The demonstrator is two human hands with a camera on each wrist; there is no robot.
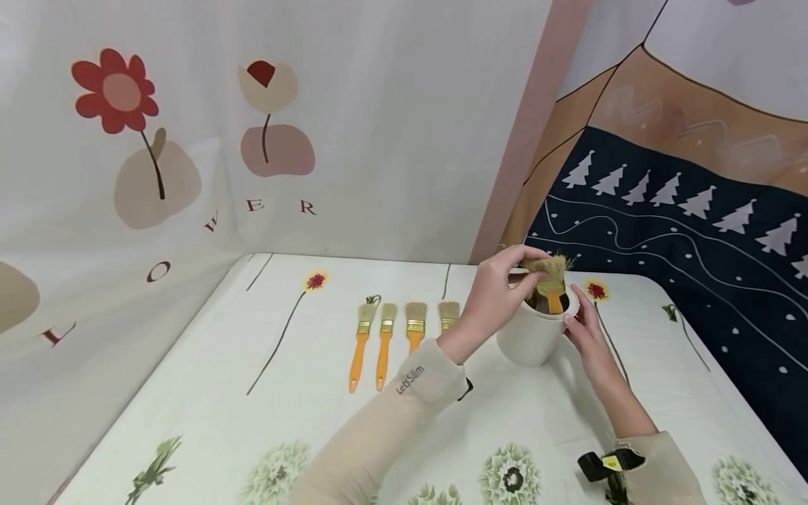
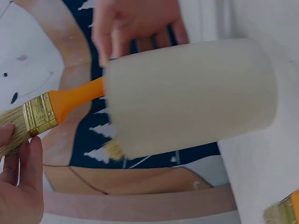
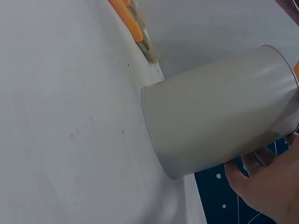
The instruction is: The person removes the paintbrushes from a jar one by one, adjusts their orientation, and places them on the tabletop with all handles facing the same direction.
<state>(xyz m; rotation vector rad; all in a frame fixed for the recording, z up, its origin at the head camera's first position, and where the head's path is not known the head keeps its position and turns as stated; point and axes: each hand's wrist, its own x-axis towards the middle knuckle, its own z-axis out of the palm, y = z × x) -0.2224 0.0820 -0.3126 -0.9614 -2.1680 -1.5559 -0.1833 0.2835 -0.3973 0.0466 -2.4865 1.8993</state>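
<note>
My left hand (image 1: 495, 287) pinches a paintbrush (image 1: 553, 287) by its bristles, which point up. The brush has a brass-coloured ferrule and an orange handle, whose lower end is hidden inside a white canister (image 1: 529, 340). The canister stands upright on the table. My right hand (image 1: 590, 333) holds it at the right side near the rim, thumb in front and fingers behind. In the left wrist view, a small tuft of pale bristles (image 2: 113, 150) shows beside the rim; what it belongs to is hidden.
Several orange-handled paintbrushes (image 1: 384, 344) lie in a row left of the canister, bristles toward the back; my left forearm partly covers those on the right. A white flowered cloth covers the table (image 1: 208, 414). Behind it hang a white flower-print curtain (image 1: 391, 140) and a navy tree-print cloth (image 1: 663, 231).
</note>
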